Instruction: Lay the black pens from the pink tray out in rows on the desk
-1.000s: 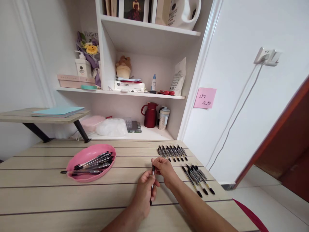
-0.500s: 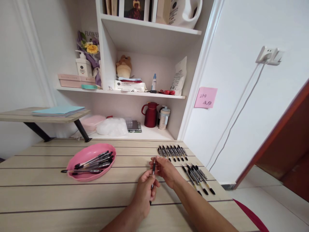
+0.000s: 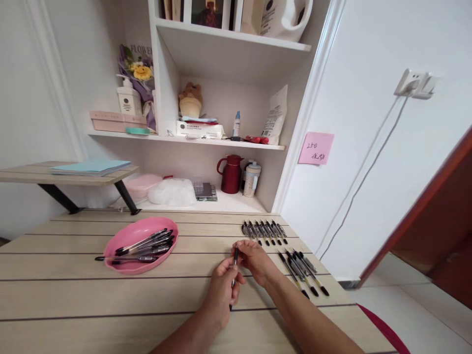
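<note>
One pen [image 3: 235, 256], over the desk [image 3: 110, 299]: your left hand [image 3: 221, 290] grips the barrel, your right hand [image 3: 255, 259] pinches its far end. Loose fingers or uneven pull could make it slip and roll.

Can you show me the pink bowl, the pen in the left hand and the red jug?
Pink bowl [image 3: 130, 234], head view: its bare inside.
Pen [image 3: 235, 256], head view: its dark upper part.
Red jug [image 3: 231, 177], head view: middle of its body.
</note>
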The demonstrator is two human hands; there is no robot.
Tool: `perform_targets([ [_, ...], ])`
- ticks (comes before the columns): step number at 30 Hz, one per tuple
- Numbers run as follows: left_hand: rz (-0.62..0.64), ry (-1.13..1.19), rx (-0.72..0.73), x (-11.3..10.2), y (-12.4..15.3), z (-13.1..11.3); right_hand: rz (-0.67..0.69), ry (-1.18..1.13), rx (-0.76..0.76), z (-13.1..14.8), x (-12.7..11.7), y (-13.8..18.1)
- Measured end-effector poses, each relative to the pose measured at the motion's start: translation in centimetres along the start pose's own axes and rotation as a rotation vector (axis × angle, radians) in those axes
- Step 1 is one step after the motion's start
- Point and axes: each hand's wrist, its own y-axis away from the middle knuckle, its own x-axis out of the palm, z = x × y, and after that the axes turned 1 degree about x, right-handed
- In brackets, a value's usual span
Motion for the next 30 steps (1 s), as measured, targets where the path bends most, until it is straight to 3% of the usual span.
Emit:
perform_targets([
  [12, -0.032, 0.012, -0.029, 0.1, 0.0, -0.1, 0.012, -0.137, 0.010, -0.6, 0.2, -0.3],
  [16, -0.016, 0.026, -0.025, 0.1, 0.0, -0.1, 0.016, -0.078, 0.049, -0.6, 0.1, -0.2],
  [25, -0.019, 0.006, -0.020, 0.1, 0.1, -0.1, 0.064, -0.217, -0.026, -0.6, 0.2, -0.4],
  [30, 0.003, 0.007, -0.024, 0.1, 0.2, -0.2, -0.012, -0.286, -0.104, -0.1, -0.6, -1.1],
])
